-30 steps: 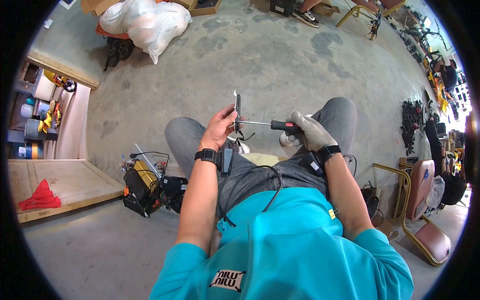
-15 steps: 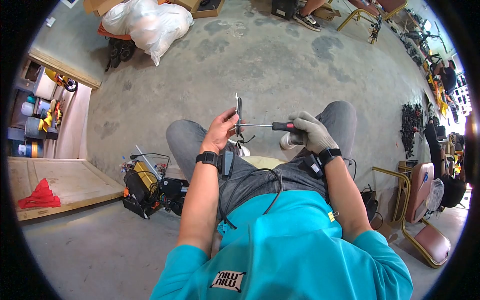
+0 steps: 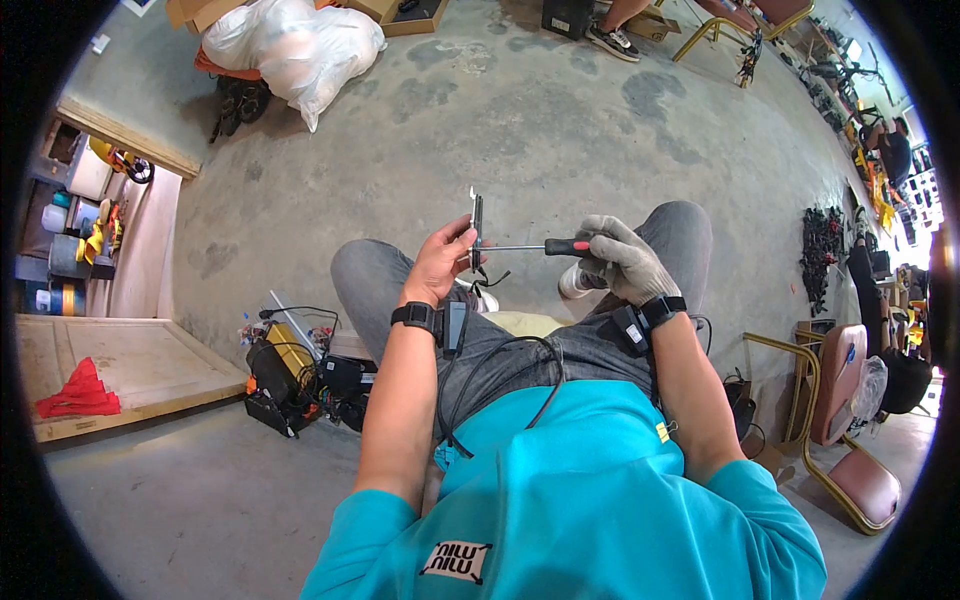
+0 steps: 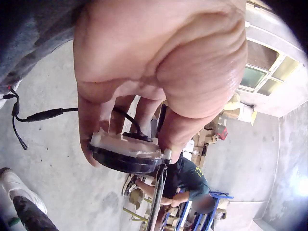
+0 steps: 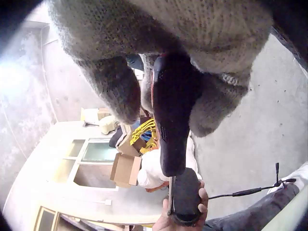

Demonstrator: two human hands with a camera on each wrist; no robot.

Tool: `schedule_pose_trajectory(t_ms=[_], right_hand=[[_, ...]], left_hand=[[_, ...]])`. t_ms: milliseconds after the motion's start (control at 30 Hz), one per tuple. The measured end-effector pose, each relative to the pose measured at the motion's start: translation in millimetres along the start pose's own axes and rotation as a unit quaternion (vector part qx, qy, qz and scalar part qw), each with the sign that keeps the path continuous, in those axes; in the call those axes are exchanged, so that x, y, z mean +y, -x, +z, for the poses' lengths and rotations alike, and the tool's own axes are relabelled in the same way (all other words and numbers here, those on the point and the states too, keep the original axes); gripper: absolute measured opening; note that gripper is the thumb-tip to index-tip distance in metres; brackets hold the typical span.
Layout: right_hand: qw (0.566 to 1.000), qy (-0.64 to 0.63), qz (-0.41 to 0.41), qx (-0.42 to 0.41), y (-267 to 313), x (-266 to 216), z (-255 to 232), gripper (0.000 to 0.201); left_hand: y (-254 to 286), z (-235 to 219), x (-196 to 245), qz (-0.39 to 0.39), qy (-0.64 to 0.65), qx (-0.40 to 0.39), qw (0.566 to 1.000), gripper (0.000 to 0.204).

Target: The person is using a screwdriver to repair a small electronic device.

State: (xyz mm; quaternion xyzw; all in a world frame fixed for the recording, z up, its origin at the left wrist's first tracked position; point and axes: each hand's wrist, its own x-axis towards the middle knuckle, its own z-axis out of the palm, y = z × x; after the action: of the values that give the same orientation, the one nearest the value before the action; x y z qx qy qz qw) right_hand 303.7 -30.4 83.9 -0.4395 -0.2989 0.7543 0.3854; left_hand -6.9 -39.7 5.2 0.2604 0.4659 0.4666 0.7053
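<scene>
Over the concrete floor (image 3: 560, 140), between the knees of the grey trousers (image 3: 370, 290), both hands are raised and the work is held in the air, so steadiness has to be supplied by the grip alone. By the bare left hand (image 3: 440, 258) the round black part (image 4: 126, 161) is held on edge, its fingers clamped on the rim with the thumb at one side. By the gloved right hand (image 3: 628, 262) the screwdriver (image 3: 562, 248) is held, its fingers clamped about the handle, the shaft pointed across at the part.

In the left wrist view the shaft is seen to meet the part at the edge beside the thumb, close to a small pale post (image 4: 167, 154); whether the tip is fully seated cannot be told. For good work, the shaft should be kept square to the part's face, with light, steady pressure applied along it and the handle turned slowly. The part should be braced firmly against that push, and the left thumb kept out of the tip's path, since a slip would probably be taken there. The dangling thin cable (image 4: 45, 115) is best left hanging clear of the shaft.
</scene>
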Motion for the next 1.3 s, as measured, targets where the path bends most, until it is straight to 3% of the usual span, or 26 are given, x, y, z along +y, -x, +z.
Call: schedule_pose_trajectory(t_ms=[67, 133, 267, 333, 367, 433, 467, 533, 633, 667, 733, 867, 933, 1033, 1233, 1267, 1300], right_hand=[[1.0, -0.014, 0.007, 0.009, -1.6, 1.6, -4.7, 0.026], [0.99, 0.064, 0.127, -0.025, -6.9, 5.3, -16.1, 0.029], [0.996, 0.045, 0.074, -0.005, -7.3, 8.7, -17.3, 0.034], [0.96, 0.206, -0.179, -0.056, -10.1, 12.0, -16.8, 0.038], [0.961, 0.206, -0.178, -0.055, -9.3, 12.8, -17.9, 0.038], [1.0, 0.02, -0.011, 0.01, -3.2, 4.9, -6.1, 0.038], [1.0, 0.019, -0.012, 0.011, -5.6, 8.3, -11.7, 0.038], [0.992, 0.071, 0.101, 0.002, -10.9, 12.3, -20.1, 0.034], [0.99, 0.07, 0.125, -0.001, -6.5, 6.5, -19.0, 0.033], [0.99, 0.07, 0.125, -0.001, -6.1, 6.5, -16.1, 0.033], [1.0, 0.03, 0.002, 0.002, -5.9, 7.4, -10.4, 0.033], [1.0, 0.015, -0.012, 0.023, -6.4, 9.2, -9.3, 0.033], [0.993, 0.084, 0.073, 0.029, -9.5, 12.3, -15.2, 0.029], [0.995, 0.048, 0.085, -0.007, -7.5, 7.2, -18.6, 0.028], [0.998, 0.032, -0.032, 0.039, -1.0, 1.8, 6.2, 0.025], [0.998, 0.032, -0.032, 0.039, -3.4, 4.3, 2.2, 0.025], [0.997, 0.073, 0.019, 0.035, -6.2, 5.6, -1.4, 0.023]], left_hand=[[0.2, 1.0, 0.4, -0.006, -0.01, 0.006, 1.0, 0.049], [-0.7, 2.5, -0.8, 0.002, 0.006, 0.01, 1.0, 0.051], [3.5, 2.4, 2.9, -0.002, -0.012, -0.003, 1.0, 0.052], [2.7, 3.4, 1.0, 0.004, -0.011, 0.001, 1.0, 0.053], [2.8, 3.8, 0.5, 0.003, -0.011, 0.001, 1.0, 0.053], [1.8, 4.2, 0.0, 0.001, -0.018, 0.003, 1.0, 0.052], [1.8, 4.2, 0.1, 0.001, -0.019, 0.002, 1.0, 0.052], [0.3, 2.5, -0.5, -0.006, -0.018, 0.001, 1.0, 0.051], [-0.7, -1.0, -0.3, -0.009, -0.014, 0.002, 1.0, 0.05], [-0.5, -1.8, -1.1, -0.01, -0.014, 0.002, 1.0, 0.05], [-0.1, 0.1, -1.5, 0.002, 0.0, 0.006, 1.0, 0.049], [-0.2, 3.5, -0.5, 0.003, -0.003, 0.007, 1.0, 0.048], [0.9, 3.1, 0.3, -0.005, -0.018, 0.0, 1.0, 0.048], [1.7, 4.2, 1.2, -0.007, -0.011, 0.014, 1.0, 0.047], [3.3, 3.0, 2.6, -0.008, -0.016, 0.006, 1.0, 0.045], [3.3, 3.4, 2.6, -0.008, -0.016, 0.006, 1.0, 0.045], [1.7, 3.4, 0.6, -0.003, -0.013, 0.007, 1.0, 0.045]])
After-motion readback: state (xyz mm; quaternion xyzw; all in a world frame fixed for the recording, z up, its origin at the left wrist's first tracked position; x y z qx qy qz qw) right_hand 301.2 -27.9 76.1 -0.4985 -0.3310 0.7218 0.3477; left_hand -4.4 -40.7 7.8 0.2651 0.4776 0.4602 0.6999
